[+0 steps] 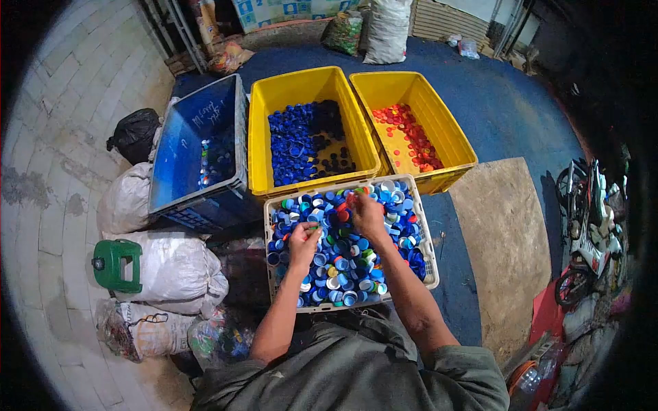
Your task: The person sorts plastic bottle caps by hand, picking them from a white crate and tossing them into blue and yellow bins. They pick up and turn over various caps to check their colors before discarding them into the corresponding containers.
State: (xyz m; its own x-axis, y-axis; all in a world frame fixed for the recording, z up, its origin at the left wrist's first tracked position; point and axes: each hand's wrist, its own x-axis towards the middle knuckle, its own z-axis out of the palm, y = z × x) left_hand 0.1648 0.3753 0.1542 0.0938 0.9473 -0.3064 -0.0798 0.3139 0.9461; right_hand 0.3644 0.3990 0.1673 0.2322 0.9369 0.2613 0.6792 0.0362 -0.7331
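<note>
A white crate [428, 255] full of mixed bottle caps [347, 266], mostly blue, stands in front of my body. My left hand [303, 245] is over the left part of the caps, its fingers pinched at a small green cap [314, 228]. Near the crate's far edge, my right hand [367, 214] has its fingers closed among red caps [343, 214]; exactly what it grips is hard to make out. Beyond the crate, a yellow bin [260, 154] holds dark blue caps [293, 147], and another yellow bin [452, 147] holds red and orange caps [421, 147].
At the left, a blue bin [171, 161] has some caps at its bottom. White sacks [175, 264], a green plastic container [118, 266] and a black bag [133, 135] lie beside the wall. More sacks [388, 31] stand at the back; a bicycle [579, 233] is at the right.
</note>
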